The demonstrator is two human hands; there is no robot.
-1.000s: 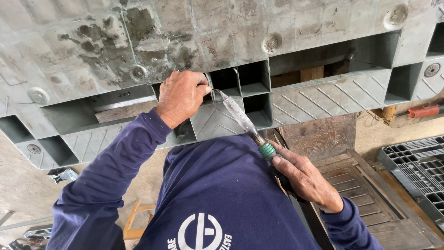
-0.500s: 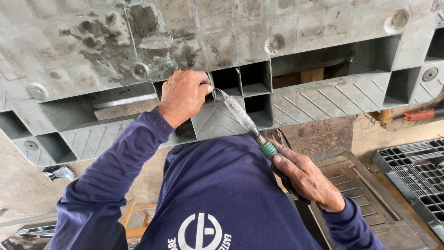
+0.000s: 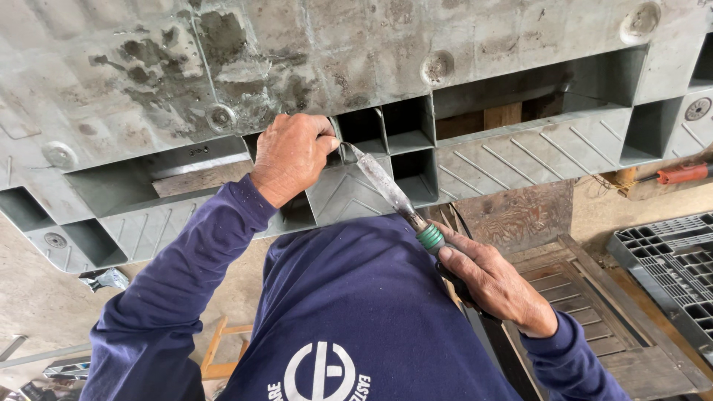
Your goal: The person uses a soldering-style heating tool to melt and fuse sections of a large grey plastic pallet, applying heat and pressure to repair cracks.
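The left hand [image 3: 291,156] is clenched against the edge of a large grey ribbed plastic pallet [image 3: 356,67], its fingers curled around a thin upright rib at the mouth of one of the open cells; whether it grips something small there cannot be told. The right hand [image 3: 494,282] is wrapped around the dark handle of a long metal-bladed tool with a green collar [image 3: 394,197], the blade slanting up and left so that its tip meets the pallet just beside the left hand's fingers.

By the look of it the work is mid-course: the blade tip sits right at the rib, and the rib is not visibly cut through or separated (the tip itself is partly hidden by the fingers). The neighbouring cells appear intact.

Farther out, a dark blue long-sleeved shirt [image 3: 349,312] fills the lower middle. A black slatted plastic pallet [image 3: 672,267] lies at right on the floor, and an orange-handled tool [image 3: 683,172] rests beyond it.
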